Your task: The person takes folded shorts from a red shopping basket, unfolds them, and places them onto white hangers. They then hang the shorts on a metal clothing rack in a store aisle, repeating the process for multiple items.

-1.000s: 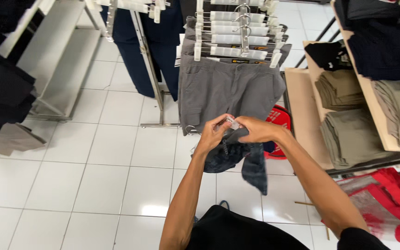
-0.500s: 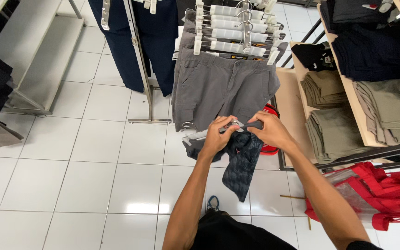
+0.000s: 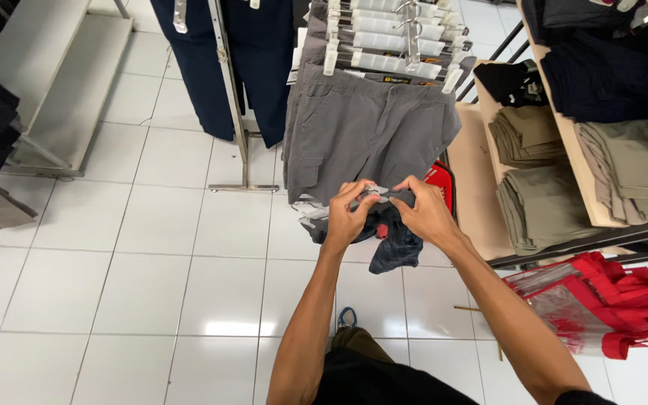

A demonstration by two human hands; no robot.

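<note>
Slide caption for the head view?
Both hands, left hand and right hand, grip a dark garment before hanging grey shorts.

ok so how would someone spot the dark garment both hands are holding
Find the rack of grey shorts on white clip hangers. Just below their hem, the left hand and right hand grip a dark garment bunched and dangling over the white floor tiles. Unlike its neighbours, it hangs from hands.
</note>
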